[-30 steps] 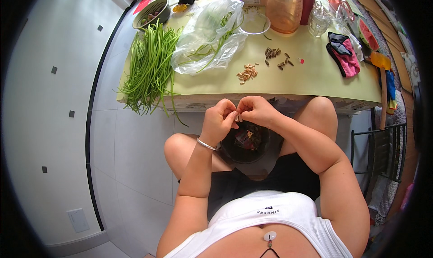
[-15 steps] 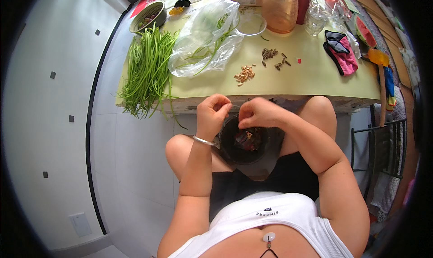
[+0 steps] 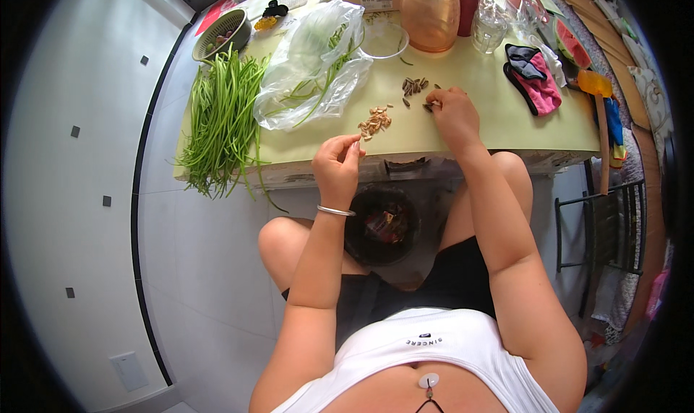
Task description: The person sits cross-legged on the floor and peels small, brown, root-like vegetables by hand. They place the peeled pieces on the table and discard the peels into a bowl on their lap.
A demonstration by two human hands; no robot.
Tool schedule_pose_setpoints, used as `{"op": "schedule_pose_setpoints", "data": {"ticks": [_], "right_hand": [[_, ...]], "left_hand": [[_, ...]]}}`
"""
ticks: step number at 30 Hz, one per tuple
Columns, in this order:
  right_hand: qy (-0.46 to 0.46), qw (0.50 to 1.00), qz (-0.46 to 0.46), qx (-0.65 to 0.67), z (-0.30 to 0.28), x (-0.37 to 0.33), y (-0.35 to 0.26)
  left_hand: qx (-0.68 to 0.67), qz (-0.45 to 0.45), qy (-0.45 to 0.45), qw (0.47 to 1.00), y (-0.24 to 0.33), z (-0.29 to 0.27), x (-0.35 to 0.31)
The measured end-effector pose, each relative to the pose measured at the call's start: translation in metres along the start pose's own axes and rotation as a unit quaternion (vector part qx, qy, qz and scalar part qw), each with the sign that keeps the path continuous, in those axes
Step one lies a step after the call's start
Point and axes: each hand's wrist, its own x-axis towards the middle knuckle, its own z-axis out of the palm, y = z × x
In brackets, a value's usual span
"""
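My left hand (image 3: pixel 337 169), a silver bangle on its wrist, is pinched at the table's front edge beside a small heap of pale shelled kernels (image 3: pixel 376 121). Whatever its fingertips hold is too small to make out. Farther right, my right hand (image 3: pixel 455 117) reaches over the table, thumb and fingers closing on a dark sunflower seed (image 3: pixel 428 108). More unshelled sunflower seeds (image 3: pixel 414 87) lie in a loose pile just left of it. Between my knees, below the table edge, stands a black bin (image 3: pixel 361 243) with wrappers and scraps inside.
Long green vegetable stalks (image 3: pixel 220 124) overhang the table's left front edge, next to a clear plastic bag (image 3: pixel 311 88). Behind are a basket (image 3: pixel 217 36) and an orange jug (image 3: pixel 429 12). A pink-and-grey cloth (image 3: pixel 535 80) and a folding chair (image 3: pixel 603 229) are on the right.
My right hand has moved from above the bin up to the sunflower seeds on the table. My left hand has shifted slightly toward the kernel heap. The view has shifted a little.
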Motion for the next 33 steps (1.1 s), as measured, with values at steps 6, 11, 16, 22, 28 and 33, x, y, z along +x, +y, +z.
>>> {"op": "schedule_pose_setpoints", "data": {"ticks": [6,11,16,22,28,33], "right_hand": [[0.043,0.993,-0.022,0.112,-0.002,-0.002,-0.01],[-0.249,0.787,0.102,0.554,-0.01,-0.022,-0.03],[-0.405,0.674,0.17,0.594,0.012,-0.053,-0.057],[-0.349,0.774,0.097,0.519,0.025,-0.066,-0.066],[-0.253,0.793,0.067,0.55,0.05,-0.079,-0.066],[-0.254,0.778,0.114,0.564,0.045,-0.084,-0.074]], "left_hand": [[-0.005,0.004,-0.006,1.0,0.011,-0.002,-0.023],[-0.082,-0.012,-0.012,0.997,0.026,0.004,-0.033],[-0.204,-0.018,-0.009,0.979,0.019,0.003,-0.036],[-0.099,0.016,0.034,0.994,0.015,-0.011,-0.034],[0.229,0.209,0.042,0.95,0.026,-0.015,-0.035],[0.314,0.258,0.018,0.914,0.024,-0.015,-0.039]]}}
